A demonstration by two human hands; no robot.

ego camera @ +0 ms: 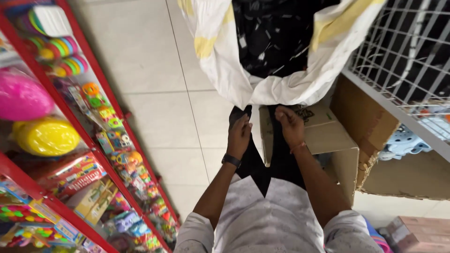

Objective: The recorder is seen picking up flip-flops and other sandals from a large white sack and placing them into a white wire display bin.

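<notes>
Head view: we look down on our left hand [239, 136] and right hand [290, 125], both clenched on a black cloth [276, 161] that hangs from the fingers down toward our grey shirt [269, 215]. L hand, w/ a dark wristband [231, 160], pinches the cloth's top corner; R hand grips the edge just beside it. Directly above both hands sits a white-and-yellow sack [220, 61], open, filled w/ dark items. Behind the R hand: an open cardboard box [328, 133]; further right, a wire rack [403, 51]. Well left of the L hand, red toy shelves [70, 126].
</notes>
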